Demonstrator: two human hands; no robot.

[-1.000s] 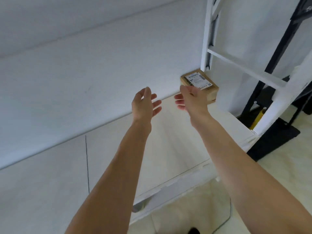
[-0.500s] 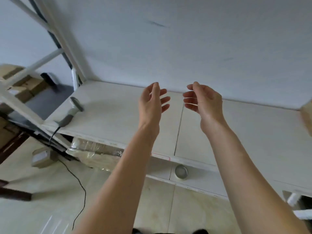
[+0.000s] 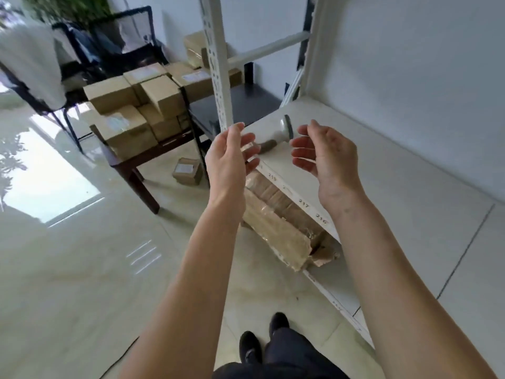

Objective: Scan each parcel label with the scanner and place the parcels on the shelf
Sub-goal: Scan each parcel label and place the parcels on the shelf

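A: Fingers first: both hands are up, palms facing each other, fingers loosely spread and holding nothing. The left hand (image 3: 228, 157) hangs just off the shelf's front edge, and the right hand (image 3: 326, 154) is over the shelf (image 3: 396, 187) itself.

B: And the scanner?

A: The scanner (image 3: 276, 134) lies on the shelf near its left front corner, right between the two hands in this view and touched by neither. The parcels (image 3: 136, 105) are stacked on a dark low table (image 3: 142, 162) well off to the left, with one small box (image 3: 188, 170) on the floor beside it.

B: So which step is this?

A: Between parcels, I'd say. Next comes fetching a box from that stack, then taking up the scanner.

B: Room to move?

A: Open tile floor (image 3: 82, 269) to the left. Watch the white upright post (image 3: 218, 64) by the shelf corner and the wrapped bundle (image 3: 281, 222) jutting out under the front edge, near the feet.
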